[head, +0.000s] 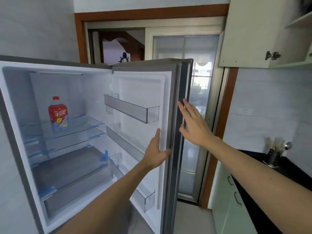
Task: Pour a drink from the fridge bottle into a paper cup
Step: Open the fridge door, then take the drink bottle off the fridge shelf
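1. A red-capped bottle with a red label stands upright and alone on the upper glass shelf of an open fridge, set towards the left and back of the compartment. No hand touches it.
2. The fridge door stands swung wide to the right, and its clear door bins look empty.
3. The person's left hand lies flat against the inner face of the door near its edge seal, fingers straight and gripping nothing.
4. The right hand is spread open at the door's outer edge, fingers extended. Whether it touches the metal or hovers just beside it cannot be told.
5. The step in hand appears to be steadying the door before the reach for the bottle. To do it well, one hand should hold the door wide while the other goes straight in over the shelf and takes the bottle round its body, lifting it clear of the shelf lip.
6. No paper cup is in view. To the right, a dark table carries a metal utensil holder.
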The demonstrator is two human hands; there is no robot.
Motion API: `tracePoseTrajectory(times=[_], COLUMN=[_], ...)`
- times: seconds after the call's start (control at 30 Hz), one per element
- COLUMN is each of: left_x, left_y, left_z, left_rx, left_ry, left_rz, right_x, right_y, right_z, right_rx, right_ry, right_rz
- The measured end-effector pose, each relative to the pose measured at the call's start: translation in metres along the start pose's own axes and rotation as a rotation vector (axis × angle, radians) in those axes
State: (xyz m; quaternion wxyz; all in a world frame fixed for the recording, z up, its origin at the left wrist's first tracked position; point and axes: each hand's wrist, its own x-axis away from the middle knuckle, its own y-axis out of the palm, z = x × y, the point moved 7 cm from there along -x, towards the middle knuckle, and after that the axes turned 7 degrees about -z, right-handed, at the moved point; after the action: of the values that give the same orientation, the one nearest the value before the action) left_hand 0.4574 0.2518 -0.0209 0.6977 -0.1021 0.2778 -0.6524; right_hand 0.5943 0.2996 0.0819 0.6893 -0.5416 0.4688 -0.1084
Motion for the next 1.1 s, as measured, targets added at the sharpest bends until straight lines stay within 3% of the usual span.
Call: tracePoseTrajectory(times=[0.13,0.47,0.9,1.1], left_x=[-0.022,-0.063,-0.061,-0.025], left_y=[0.019,0.042,0.035,-0.022], left_z=[0.005,0.006,0.013,0.0], left_rx=[0.006,0.027,-0.098,-0.269], left_ry=[-0.015,-0.056,-0.055,-0.08], left_rz=[-0.076,-0.14,-0.148,-0.13], right_x=[-0.005,-0.021,-0.024,-0.029], right_y=[0.009,0.023,0.019,-0.01], right_z=[0.014,0.044,0.053,0.009], right_rx=[-0.123,-0.243,-0.204,-0.175], right_ry=[0.089,0.238,0.228,0.05], right_rz=[-0.123,-0.241,-0.221,-0.155])
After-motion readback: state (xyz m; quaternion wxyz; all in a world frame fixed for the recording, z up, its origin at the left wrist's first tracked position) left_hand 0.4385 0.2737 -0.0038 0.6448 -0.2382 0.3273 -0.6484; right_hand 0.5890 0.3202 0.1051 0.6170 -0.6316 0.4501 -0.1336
